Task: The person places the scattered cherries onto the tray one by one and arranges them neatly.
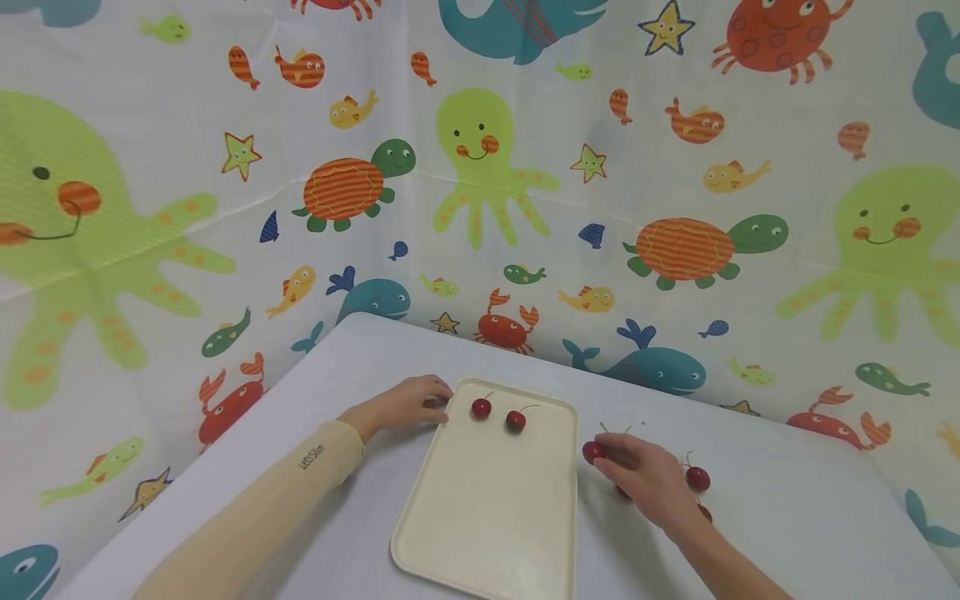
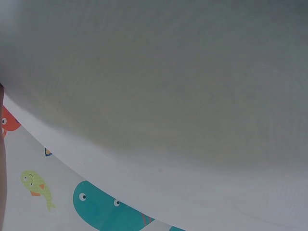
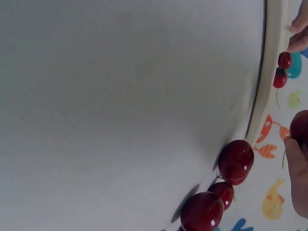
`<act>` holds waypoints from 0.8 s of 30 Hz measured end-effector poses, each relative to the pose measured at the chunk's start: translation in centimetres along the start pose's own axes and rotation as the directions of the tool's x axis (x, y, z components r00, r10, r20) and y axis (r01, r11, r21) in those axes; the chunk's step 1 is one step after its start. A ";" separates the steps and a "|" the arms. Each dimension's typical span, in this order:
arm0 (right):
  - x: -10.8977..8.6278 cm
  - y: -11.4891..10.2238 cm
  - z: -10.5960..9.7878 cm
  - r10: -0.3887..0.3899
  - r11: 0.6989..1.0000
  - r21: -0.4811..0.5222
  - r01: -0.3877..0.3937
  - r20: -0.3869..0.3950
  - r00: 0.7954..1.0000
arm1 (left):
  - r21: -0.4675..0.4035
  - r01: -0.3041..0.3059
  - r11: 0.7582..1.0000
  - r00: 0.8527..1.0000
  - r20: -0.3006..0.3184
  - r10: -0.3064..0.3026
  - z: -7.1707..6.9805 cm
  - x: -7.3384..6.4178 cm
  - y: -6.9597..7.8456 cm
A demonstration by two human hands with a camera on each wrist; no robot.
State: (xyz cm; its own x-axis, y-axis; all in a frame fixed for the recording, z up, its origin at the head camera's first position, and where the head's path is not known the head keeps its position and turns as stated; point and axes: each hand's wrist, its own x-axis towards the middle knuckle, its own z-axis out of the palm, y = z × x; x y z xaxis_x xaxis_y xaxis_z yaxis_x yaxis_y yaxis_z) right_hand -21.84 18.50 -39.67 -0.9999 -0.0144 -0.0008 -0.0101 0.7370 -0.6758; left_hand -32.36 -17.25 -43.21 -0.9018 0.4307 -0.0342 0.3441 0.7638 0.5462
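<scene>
My right hand (image 1: 651, 477) pinches a dark red cherry (image 1: 593, 452) between thumb and fingertips, just right of the cream tray (image 1: 480, 500). The right wrist view shows the held cherry (image 3: 300, 126) at its right edge. My left hand (image 1: 411, 403) touches the tray's upper left rim, its fingers loosely bent. Two stemmed cherries lie on the tray near its far end: one cherry (image 1: 482, 408) on the left, another cherry (image 1: 516, 421) beside it. Around and partly beneath the right hand, more cherries rest on the table, including one cherry (image 1: 697, 478) right of it.
The white table (image 1: 795, 517) meets a sea-animal patterned curtain (image 1: 480, 275) at its far and left sides. In the right wrist view several loose cherries (image 3: 202, 211) sit close together near the tray's rim.
</scene>
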 end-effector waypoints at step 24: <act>3.0 -0.7 2.6 -0.066 0.997 -0.030 0.066 0.003 0.998 | 0.010 -0.001 1.000 1.000 -0.005 0.001 0.1 0.1 -0.1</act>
State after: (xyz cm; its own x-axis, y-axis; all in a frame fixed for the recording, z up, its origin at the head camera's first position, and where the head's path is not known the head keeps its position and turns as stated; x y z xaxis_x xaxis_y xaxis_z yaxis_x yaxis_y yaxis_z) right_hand -24.83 16.14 -41.13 -0.9970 -0.0648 0.0417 -0.0763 0.7542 -0.6521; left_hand -32.46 -17.24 -43.32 -0.9028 0.4290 -0.0298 0.3473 0.7683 0.5377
